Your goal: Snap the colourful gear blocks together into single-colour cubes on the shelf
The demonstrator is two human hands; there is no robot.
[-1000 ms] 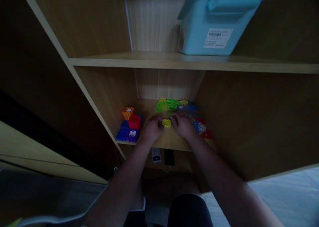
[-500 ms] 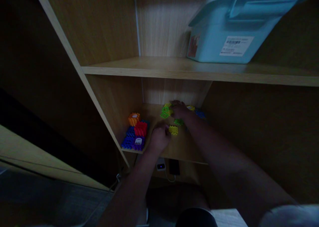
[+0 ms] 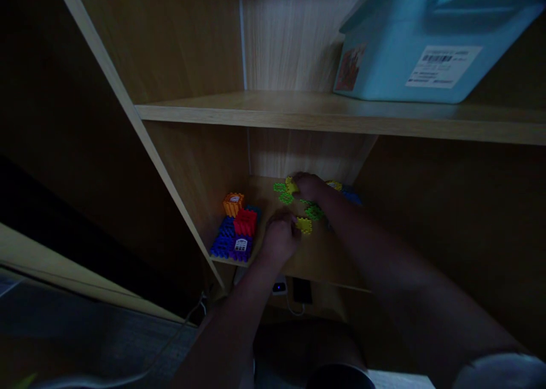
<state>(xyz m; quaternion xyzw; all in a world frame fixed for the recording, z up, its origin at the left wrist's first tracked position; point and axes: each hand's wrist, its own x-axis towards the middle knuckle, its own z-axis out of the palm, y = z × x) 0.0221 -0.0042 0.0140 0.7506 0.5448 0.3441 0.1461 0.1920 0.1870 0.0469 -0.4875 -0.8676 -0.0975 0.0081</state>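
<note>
View: head camera, looking down into a dim wooden cabinet.
Left hand (image 3: 281,235): fingers curled, with thumb and fingertips pinching the left edge of a flat yellow plastic tile with toothed edges (image 3: 304,225).
Front tile position: over the pale wooden lower shelf (image 3: 322,259), towards its front; right side free.
Right hand (image 3: 309,186): extends to the rear, fingertips at a second yellow toothed plastic tile (image 3: 290,185); whether they grip it cannot be told.
Green parts: flat green plastic lattice pieces (image 3: 285,198) lie beside the rear tile; others lie nearer the front, by the right forearm.
Block group: at the left, an orange plastic cube (image 3: 232,207), a red plastic cube (image 3: 245,223) and a purple plastic block with a white window (image 3: 241,248).
Upper shelf load: pale blue plastic bin (image 3: 401,53) with a white label.
Handling: tiles are probably light and stiff; smooth faces may slip, and thin teeth may bend under force.
Hold points: opposite toothed edges, between thumb and fingertip.
</note>
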